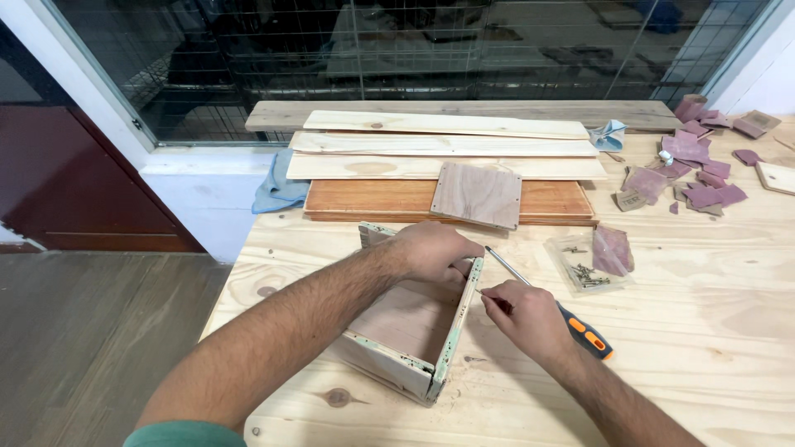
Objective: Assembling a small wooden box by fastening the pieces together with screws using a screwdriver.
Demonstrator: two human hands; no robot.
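An open wooden box [414, 331] with pale green edges lies on the light wood workbench [679, 331]. My left hand [431, 248] rests on the box's far end and grips its top edge. My right hand [526, 319] sits just right of the box, fingertips pinched on a small screw against the side panel. A screwdriver [571, 319] with a black and orange handle lies on the bench under this hand, its metal shaft pointing up-left past the box.
A clear bag of screws [584, 269] lies to the right, with a purplish sandpaper piece [613, 248] on it. Long planks [447, 145] and a small drilled panel [476, 194] are stacked behind. More sandpaper scraps [696, 165] are scattered far right. A blue cloth [277, 190] hangs at the bench's left edge.
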